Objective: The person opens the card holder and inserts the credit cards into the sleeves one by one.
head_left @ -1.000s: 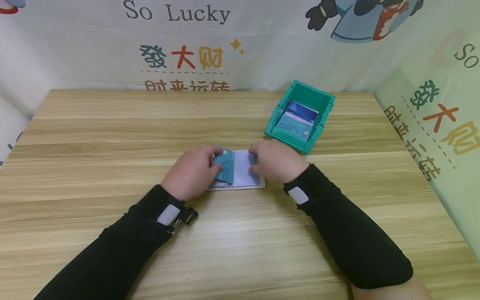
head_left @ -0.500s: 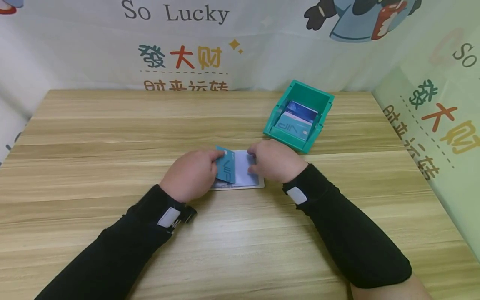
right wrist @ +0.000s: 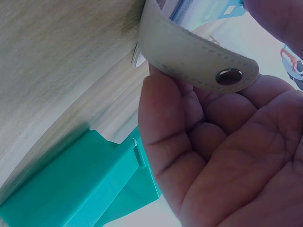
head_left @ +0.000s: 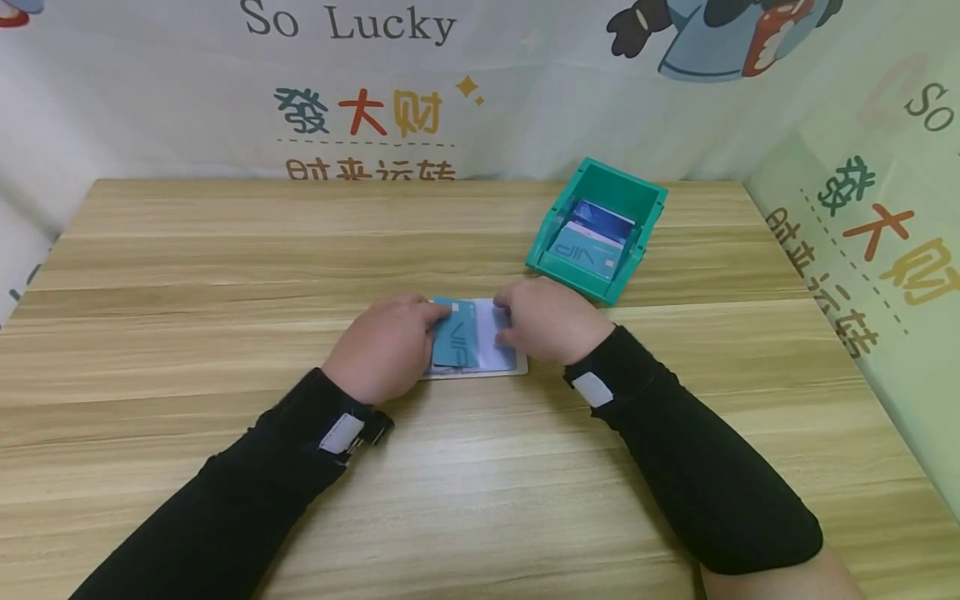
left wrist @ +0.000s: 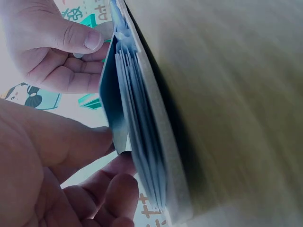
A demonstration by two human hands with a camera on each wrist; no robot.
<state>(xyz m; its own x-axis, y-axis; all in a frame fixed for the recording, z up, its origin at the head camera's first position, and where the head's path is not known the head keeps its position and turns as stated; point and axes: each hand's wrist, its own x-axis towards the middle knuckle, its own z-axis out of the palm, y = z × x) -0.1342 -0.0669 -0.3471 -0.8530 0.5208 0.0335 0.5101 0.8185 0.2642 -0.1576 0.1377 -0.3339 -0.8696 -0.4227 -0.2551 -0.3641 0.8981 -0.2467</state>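
Note:
A blue VIP card (head_left: 459,342) lies over the left part of an opened card holder (head_left: 491,337) with clear sleeves. My left hand (head_left: 378,350) pinches this card at its left edge, one finger stretched over its upper corner. In the left wrist view the card (left wrist: 110,101) stands slightly off the stack of sleeves (left wrist: 142,127). My right hand (head_left: 555,321) holds the holder's right edge, fingers curled. The right wrist view shows the holder's pale strap (right wrist: 189,61) with a metal snap (right wrist: 229,76) resting against those fingers. The holder's far left part is hidden by my left hand.
Behind my right hand stands a green plastic bin (head_left: 624,185) on the wooden table (head_left: 300,242). Inside it lie another blue VIP card (head_left: 588,252) and a dark purple card (head_left: 603,218). A printed cloth (head_left: 187,92) hangs along the table's back edge.
The blue card has shifted slightly right and now lies straighter and flatter on the holder. My left hand has moved little with it; the right hand keeps its place.

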